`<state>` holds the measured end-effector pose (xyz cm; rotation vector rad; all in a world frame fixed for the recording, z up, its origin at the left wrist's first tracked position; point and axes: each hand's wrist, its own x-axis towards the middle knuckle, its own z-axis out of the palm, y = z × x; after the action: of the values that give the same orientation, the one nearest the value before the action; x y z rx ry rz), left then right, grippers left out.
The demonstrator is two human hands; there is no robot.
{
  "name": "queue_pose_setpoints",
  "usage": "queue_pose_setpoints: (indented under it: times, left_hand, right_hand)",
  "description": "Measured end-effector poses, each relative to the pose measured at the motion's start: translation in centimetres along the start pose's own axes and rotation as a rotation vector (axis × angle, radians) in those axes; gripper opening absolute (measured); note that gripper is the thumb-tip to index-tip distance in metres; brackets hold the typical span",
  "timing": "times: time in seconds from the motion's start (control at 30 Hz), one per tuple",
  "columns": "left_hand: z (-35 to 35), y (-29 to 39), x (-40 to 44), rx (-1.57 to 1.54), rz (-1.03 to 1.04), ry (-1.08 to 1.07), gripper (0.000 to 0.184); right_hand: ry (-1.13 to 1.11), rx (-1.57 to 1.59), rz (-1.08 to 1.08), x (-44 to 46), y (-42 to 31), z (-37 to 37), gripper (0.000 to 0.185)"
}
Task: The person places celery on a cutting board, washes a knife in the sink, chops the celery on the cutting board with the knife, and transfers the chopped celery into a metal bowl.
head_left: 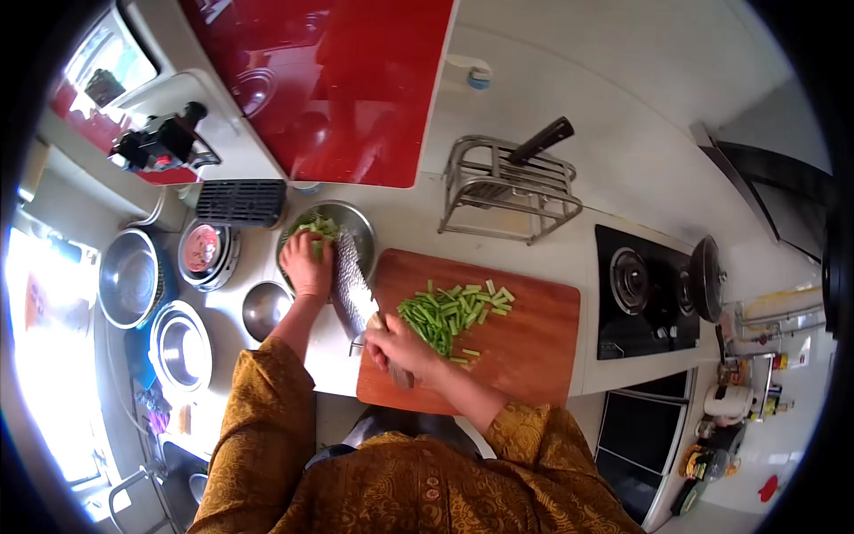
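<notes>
A wide cleaver (354, 276) with a wooden handle is gripped in my right hand (398, 347) at the left edge of a wooden cutting board (525, 356). Its blade reaches over a metal bowl (360, 227). My left hand (307, 264) is at that bowl, fingers over cut green pieces (320, 227) inside, close beside the blade; whether it holds any is hidden. A pile of chopped green stalks (445, 311) lies on the board.
Small metal bowl (265, 310) near my left forearm; stacked bowls (181, 347), a colander (132, 278) and a bowl of pink meat (203, 247) farther left. A metal rack (511, 191) holds a knife behind the board. The stove (649, 303), with a pan (705, 278), is right.
</notes>
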<state>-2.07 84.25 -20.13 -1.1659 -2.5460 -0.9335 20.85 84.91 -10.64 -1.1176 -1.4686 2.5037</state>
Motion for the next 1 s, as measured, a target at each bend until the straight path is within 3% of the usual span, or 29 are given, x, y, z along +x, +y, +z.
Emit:
queue_pose_setpoints:
  times: [0.2,0.27,0.37,0.43,0.57,0.63,0.77,1.0]
  left_hand:
    - [0.7,-0.5,-0.3,0.148,-0.063,-0.042,0.023]
    - [-0.9,2.8,-0.6,0.034,0.170,0.130,0.029]
    - [-0.6,6.8,-4.4,-0.289,0.368,-0.200,0.044]
    - [0.4,9.0,-7.6,-0.267,0.554,-0.373,0.051]
    - [1.4,11.4,-11.7,-0.221,0.380,-0.512,0.067]
    - [2.2,11.8,-13.2,0.014,0.324,-0.484,0.073]
    - [3.7,13.2,-12.9,-0.089,0.318,-0.466,0.079]
    - [4.6,16.7,-12.6,-0.168,0.452,-0.631,0.080]
  right_hand:
    - [-0.019,0.065,-0.085,-7.3,4.0,-3.4,0.018]
    - [0.112,0.080,-0.030,-10.1,6.0,-6.1,0.022]
    - [0.413,0.101,-0.058,-13.5,9.2,-11.4,0.022]
    - [0.534,0.095,-0.142,-15.6,10.0,-15.4,0.022]
    - [0.632,0.168,-0.191,-16.7,11.0,-24.3,0.023]
    - [0.627,0.107,-0.145,-16.1,10.1,-27.3,0.022]
    - [0.463,0.077,-0.078,-14.4,8.3,-30.8,0.020]
    - [0.229,0.055,0.135,-13.6,5.5,-32.1,0.019]
